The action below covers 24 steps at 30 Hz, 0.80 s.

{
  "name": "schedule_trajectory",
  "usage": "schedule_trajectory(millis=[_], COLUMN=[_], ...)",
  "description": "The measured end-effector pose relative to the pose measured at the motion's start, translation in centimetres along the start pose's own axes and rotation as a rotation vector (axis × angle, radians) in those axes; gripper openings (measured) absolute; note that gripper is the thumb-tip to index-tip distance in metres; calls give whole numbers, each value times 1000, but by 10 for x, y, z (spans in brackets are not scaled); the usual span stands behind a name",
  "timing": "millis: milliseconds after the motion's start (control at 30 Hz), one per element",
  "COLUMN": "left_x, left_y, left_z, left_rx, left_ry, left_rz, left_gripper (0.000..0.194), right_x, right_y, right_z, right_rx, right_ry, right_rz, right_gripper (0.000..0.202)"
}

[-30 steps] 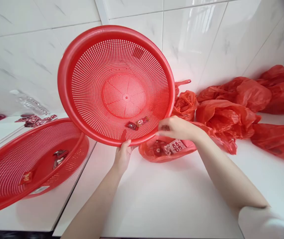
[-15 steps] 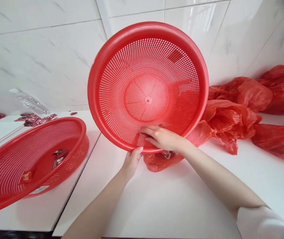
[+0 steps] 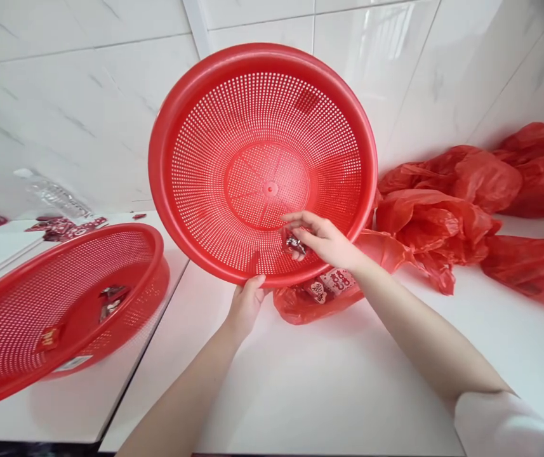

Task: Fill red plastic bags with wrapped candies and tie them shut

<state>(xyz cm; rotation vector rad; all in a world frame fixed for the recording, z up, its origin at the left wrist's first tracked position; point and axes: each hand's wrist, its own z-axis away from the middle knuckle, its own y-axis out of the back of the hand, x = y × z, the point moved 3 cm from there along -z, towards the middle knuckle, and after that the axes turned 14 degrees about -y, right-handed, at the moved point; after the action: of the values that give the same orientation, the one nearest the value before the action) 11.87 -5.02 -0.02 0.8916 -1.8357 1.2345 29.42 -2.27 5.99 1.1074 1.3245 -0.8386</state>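
Note:
A red perforated plastic basket (image 3: 266,114) is held tilted, its open side facing me. My left hand (image 3: 247,308) grips the near rim, thumb over the edge. Inside the lower right of the basket, my right hand (image 3: 322,238) is curled around a small candy in a shiny dark wrapper (image 3: 294,244); whether there is more than one I cannot tell. Below the rim lies an opened red plastic bag (image 3: 300,311) with a few printed packets (image 3: 338,281) in it, partly hidden by the basket and my right forearm.
A second red basket (image 3: 157,251) stands tilted at the left with a few wrapped pieces (image 3: 112,298) inside. Behind it are a clear plastic bottle (image 3: 59,197) and red packets (image 3: 65,227). Crumpled red bags (image 3: 471,178) lie along the tiled wall at the right.
The basket has shifted left with my left hand. My right hand has risen from the basket's lower side, and a shiny wrapped candy now shows in its fingers. More of the bag's contents show.

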Motion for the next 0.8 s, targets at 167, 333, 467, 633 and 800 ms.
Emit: schedule_trajectory(millis=[167,333,467,633,800], left_x=[3,3,0,-6,-6], left_y=[5,12,12,1,-2], left_z=[-4,-9,-9,1,6], left_rx=[59,49,51,15,28], left_ry=[-24,-19,-33,-12,-12], left_rz=[19,4,-12,-7,-48], left_gripper=[49,35,36,44,45], right_x=[-16,-30,-34,-12,5], right_y=[27,45,43,13,-3], right_z=[16,28,23,11,7], right_rx=[-153,-82,247,143,-46], right_ry=[-66,-29,122,223,100], right_rz=[125,644,817,1010,1018], right_gripper=[24,16,25,37,40])
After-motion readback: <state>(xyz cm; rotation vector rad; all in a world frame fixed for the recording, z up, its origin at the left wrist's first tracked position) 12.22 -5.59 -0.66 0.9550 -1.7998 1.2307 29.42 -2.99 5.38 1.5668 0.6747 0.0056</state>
